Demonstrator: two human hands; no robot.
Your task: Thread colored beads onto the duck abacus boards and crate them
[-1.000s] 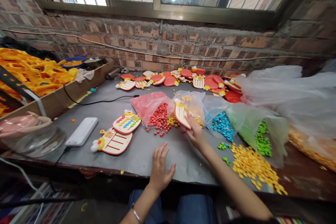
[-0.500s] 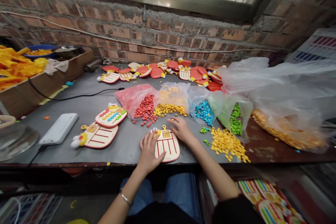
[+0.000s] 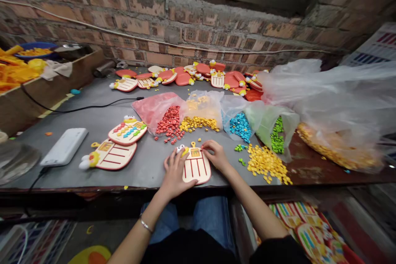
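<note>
A cream toy board (image 3: pixel 197 169) with a red rim, dark red slots and a yellow-and-white duck-like head lies on the table in front of me. My left hand (image 3: pixel 175 172) holds its left side, fingers over the head end and thumb along the near edge. At the board's upper right corner, my right hand (image 3: pixel 215 156) has thumb and index finger pinched together by the top of a slot. Whatever is between those fingertips is too small to make out. Loose red beads (image 3: pixel 170 121) and yellow beads (image 3: pixel 199 123) spill from bags just beyond the board.
Blue beads (image 3: pixel 239 128) and green beads (image 3: pixel 277 134) sit in bags to the right, near a yellow pile (image 3: pixel 266 163). Left are a bead-filled board (image 3: pixel 127 133), another board (image 3: pixel 116 156) and a white power bank (image 3: pixel 64 147). Several red-backed boards (image 3: pixel 185 78) line the wall.
My right hand has drawn back from beyond the board's top edge to its upper right corner, fingers now pinched. My left hand stays on the board. The camera has tipped down slightly.
</note>
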